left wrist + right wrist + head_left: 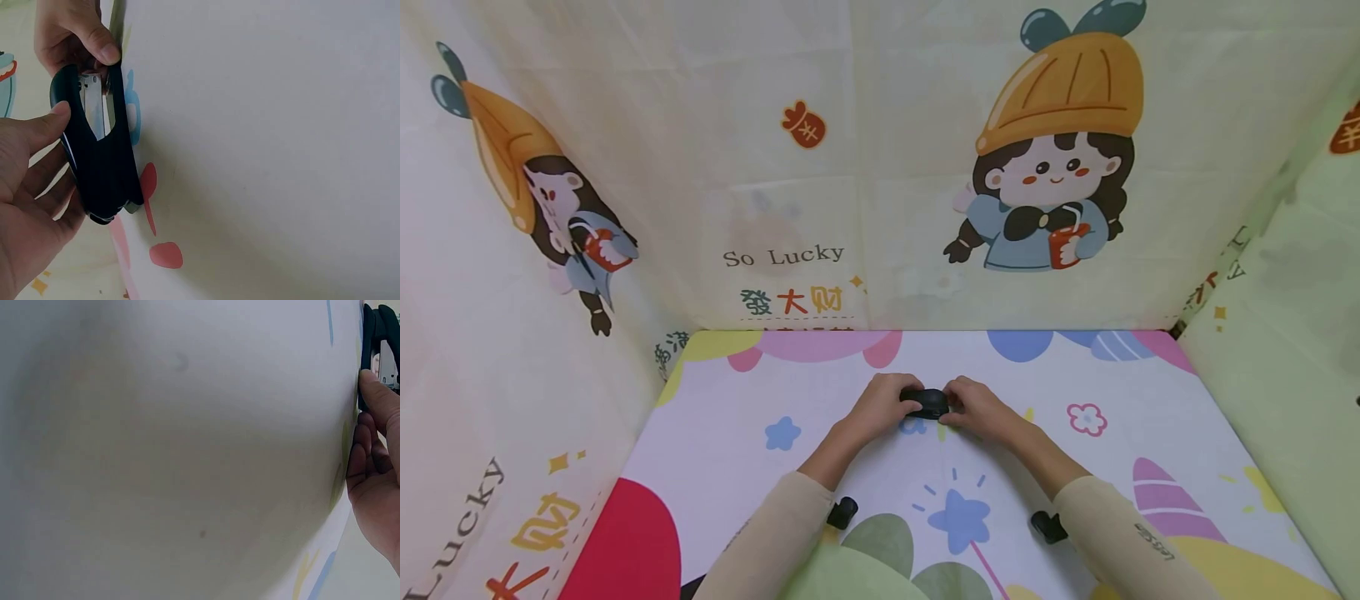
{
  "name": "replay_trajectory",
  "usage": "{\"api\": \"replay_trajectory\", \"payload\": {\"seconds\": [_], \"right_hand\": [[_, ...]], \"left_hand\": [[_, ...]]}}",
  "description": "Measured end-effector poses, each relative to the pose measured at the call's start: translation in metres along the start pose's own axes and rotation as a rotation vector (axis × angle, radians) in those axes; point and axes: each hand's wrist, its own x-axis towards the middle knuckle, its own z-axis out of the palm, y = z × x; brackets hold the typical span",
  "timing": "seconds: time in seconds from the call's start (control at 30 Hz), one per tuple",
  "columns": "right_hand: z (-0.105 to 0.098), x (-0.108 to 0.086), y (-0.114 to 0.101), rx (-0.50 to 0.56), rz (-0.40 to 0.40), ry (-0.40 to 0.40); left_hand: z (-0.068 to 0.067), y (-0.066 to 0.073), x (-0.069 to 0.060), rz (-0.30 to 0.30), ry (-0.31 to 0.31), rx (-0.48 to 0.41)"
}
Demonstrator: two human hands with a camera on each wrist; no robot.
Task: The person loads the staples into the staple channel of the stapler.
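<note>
A black stapler lies on its base on the patterned table, far forward and near the middle. In the left wrist view its metal magazine shows through a gap between the top arm and the base of the stapler. My left hand holds one end, thumb against its side and fingers behind. At the opposite end, my right hand grips with the thumb on the base tip; its fingers are partly hidden there. Only a part of the stapler enters the right wrist view, beside the right thumb.
Printed cloth walls stand behind the table and at both sides. A white tablecloth with coloured drawings covers the tabletop. Small black wrist cameras hang at both sleeves. Part of a dark object shows at the bottom left.
</note>
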Motion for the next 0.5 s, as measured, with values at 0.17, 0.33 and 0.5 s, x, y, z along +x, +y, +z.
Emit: {"api": "replay_trajectory", "payload": {"seconds": [0.17, 0.33, 0.5], "right_hand": [[-0.0003, 0.0004, 0.0, 0.01, 0.001, -0.002], [-0.0005, 0.0004, 0.0009, 0.01, -0.014, 0.005], [0.0007, 0.0009, 0.0026, 0.018, -0.013, 0.004]], "left_hand": [[0.0013, 0.0007, 0.0029, -0.018, -0.014, 0.035], [0.0044, 0.0016, 0.0049, -0.055, -0.029, 0.038], [0.0056, 0.0067, 0.0037, -0.084, -0.036, 0.041]]}}
